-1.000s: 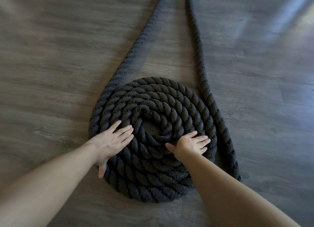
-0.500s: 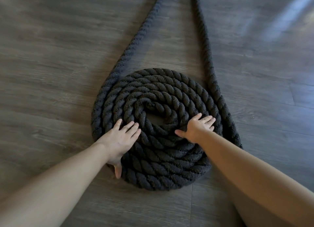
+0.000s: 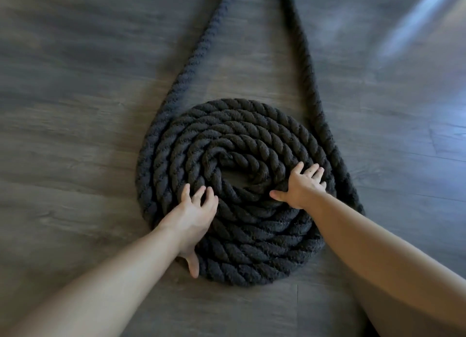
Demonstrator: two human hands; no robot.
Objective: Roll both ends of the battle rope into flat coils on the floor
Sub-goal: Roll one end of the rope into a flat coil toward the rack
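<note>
Black twisted battle rope (image 3: 252, 140) lies on a grey wood-plank floor (image 3: 75, 109), one end wound into a flat round coil (image 3: 252, 240) at mid-scene, several turns deep, with a small open gap at its centre. From the coil's left edge one strand runs away to the far side; a second strand comes down from the far side, passes just beside the coil's right edge and ends near the right forearm, where it goes out of sight. Left hand (image 3: 194, 218) rests on the near-left turns of the coil, fingers spread and bent at the tips into the rope, thumb pointing back along the near rim; not wrapped around any strand. Right hand (image 3: 301, 186) lies flat on the right-hand turns, fingers splayed wide, thumb stretched toward the centre. Both forearms are bare.
</note>
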